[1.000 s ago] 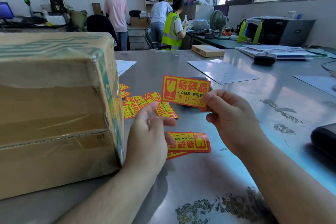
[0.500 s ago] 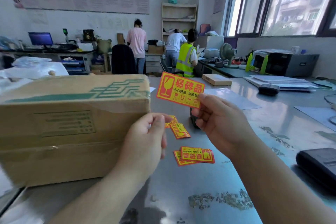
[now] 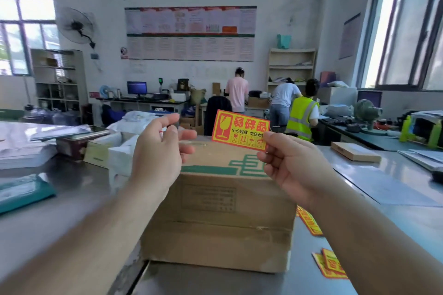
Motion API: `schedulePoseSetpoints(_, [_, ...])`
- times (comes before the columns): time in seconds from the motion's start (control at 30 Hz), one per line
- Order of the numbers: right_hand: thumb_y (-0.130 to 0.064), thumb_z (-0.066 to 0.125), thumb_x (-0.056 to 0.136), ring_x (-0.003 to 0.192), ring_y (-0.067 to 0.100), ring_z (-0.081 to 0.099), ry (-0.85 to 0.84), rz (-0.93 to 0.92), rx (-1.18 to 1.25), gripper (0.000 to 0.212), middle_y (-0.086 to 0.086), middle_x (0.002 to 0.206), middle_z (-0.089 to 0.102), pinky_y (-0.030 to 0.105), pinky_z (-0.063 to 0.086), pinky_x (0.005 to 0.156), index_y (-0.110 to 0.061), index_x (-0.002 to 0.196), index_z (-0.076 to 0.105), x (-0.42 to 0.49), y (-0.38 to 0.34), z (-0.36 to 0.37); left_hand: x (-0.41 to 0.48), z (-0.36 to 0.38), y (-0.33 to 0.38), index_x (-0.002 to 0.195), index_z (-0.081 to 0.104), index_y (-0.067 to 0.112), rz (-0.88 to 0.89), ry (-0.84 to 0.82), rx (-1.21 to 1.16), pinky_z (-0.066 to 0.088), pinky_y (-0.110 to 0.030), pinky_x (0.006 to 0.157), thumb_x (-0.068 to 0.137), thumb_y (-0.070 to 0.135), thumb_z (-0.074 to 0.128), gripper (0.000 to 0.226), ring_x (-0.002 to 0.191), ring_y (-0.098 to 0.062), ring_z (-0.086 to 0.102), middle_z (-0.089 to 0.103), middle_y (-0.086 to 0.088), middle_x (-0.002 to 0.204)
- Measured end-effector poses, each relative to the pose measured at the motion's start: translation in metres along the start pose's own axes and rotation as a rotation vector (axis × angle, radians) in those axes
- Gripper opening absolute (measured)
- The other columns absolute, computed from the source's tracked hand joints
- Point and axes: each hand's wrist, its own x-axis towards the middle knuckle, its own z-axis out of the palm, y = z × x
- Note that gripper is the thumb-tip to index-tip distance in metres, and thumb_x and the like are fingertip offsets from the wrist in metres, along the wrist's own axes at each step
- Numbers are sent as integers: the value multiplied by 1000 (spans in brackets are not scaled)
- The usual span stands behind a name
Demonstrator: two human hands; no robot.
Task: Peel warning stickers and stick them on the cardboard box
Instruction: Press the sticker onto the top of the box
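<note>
A red and yellow warning sticker (image 3: 239, 130) with a broken-glass symbol is held up above the cardboard box (image 3: 225, 201); my right hand (image 3: 292, 165) pinches its lower right corner. My left hand (image 3: 160, 151) hovers just left of the sticker, apart from it, with loosely bent fingers that hold nothing I can make out. The box, brown with green print and a taped seam, stands on the steel table (image 3: 395, 201) right below both hands. More loose stickers (image 3: 309, 223) lie on the table to the right of the box, and another small pile (image 3: 332, 264) lies nearer to me.
Stacked papers and packages (image 3: 31, 146) crowd the table at left, with a teal pouch (image 3: 21, 193) near its edge. A flat cardboard parcel (image 3: 354, 151) and paper sheets lie at right. Three people (image 3: 302, 115) work at benches in the background.
The view has swung up and left, so the box now sits centred under my hands. My right hand has lifted the sticker over the box. My left hand has risen beside it and loosened its fingers.
</note>
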Motion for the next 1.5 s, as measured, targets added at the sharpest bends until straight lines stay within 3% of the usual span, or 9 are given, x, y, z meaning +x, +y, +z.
schedulePoseSetpoints(0.13, [-13, 66, 89, 60, 15, 59, -42, 13, -76, 10, 1, 61, 58, 24, 43, 50, -11, 79, 66, 30, 4, 33, 43, -26, -13, 95, 65, 32, 22, 5, 287, 41, -31, 59, 101, 27, 43, 23, 68, -14, 59, 72, 2, 76])
schedulePoseSetpoints(0.27, [-17, 66, 90, 68, 18, 59, -59, 60, -184, 12, 1, 65, 59, 26, 44, 57, -13, 79, 65, 61, 9, 55, 65, -34, -35, 92, 66, 29, -23, -183, 569, 40, -31, 63, 99, 35, 47, 21, 87, -17, 61, 69, 5, 91])
schedulePoseSetpoints(0.43, [-19, 61, 93, 68, 21, 61, -14, 178, -289, 13, 7, 73, 64, 28, 45, 60, -7, 91, 66, 82, 24, 62, 77, -38, -36, 97, 61, 32, -102, -248, 686, 37, -31, 61, 98, 30, 44, 17, 77, -18, 54, 67, 1, 103])
schedulePoseSetpoints(0.6, [-17, 61, 94, 70, 22, 62, -35, 194, -277, 15, 11, 75, 64, 29, 48, 62, -4, 97, 68, 85, 28, 54, 75, -41, -30, 86, 64, 29, -110, -329, 581, 41, -31, 67, 98, 24, 43, 24, 66, -16, 52, 69, 1, 88])
schedulePoseSetpoints(0.83, [-19, 61, 93, 64, 20, 60, -35, 253, -314, 12, 7, 72, 66, 28, 44, 56, -8, 94, 66, 105, 15, 70, 99, -11, -22, 91, 69, 17, -261, -101, 285, 34, -26, 53, 97, 50, 40, 45, 56, -13, 48, 67, 1, 81])
schedulePoseSetpoints(0.93, [-20, 59, 94, 64, 19, 59, -42, 291, -332, 14, 6, 71, 65, 27, 44, 56, -8, 95, 66, 122, 17, 85, 111, 2, -24, 77, 66, 12, -301, -53, 296, 38, -28, 59, 94, 63, 34, 63, 57, -17, 48, 60, -2, 69])
schedulePoseSetpoints(1.03, [-20, 58, 94, 65, 18, 58, -57, 333, -368, 15, 7, 73, 64, 26, 44, 56, -8, 98, 67, 136, 23, 97, 117, 7, -29, 65, 57, 16, -261, 19, 329, 37, -29, 58, 91, 55, 45, 48, 58, -17, 47, 50, 0, 60])
schedulePoseSetpoints(1.2, [-18, 59, 92, 64, 15, 53, -32, 300, -455, 14, 6, 73, 60, 24, 41, 56, -8, 97, 67, 154, 29, 105, 127, 5, -43, 75, 69, 21, -252, 27, 324, 37, -25, 54, 88, 37, 59, 23, 58, -13, 50, 58, 3, 62])
schedulePoseSetpoints(1.5, [-20, 62, 90, 74, 18, 51, -72, 262, -705, 14, 8, 85, 59, 25, 39, 55, -6, 89, 66, 166, 37, 114, 155, -3, -52, 73, 59, 11, -318, -78, 580, 30, -24, 46, 86, 39, 68, 32, 47, -15, 41, 52, -3, 60])
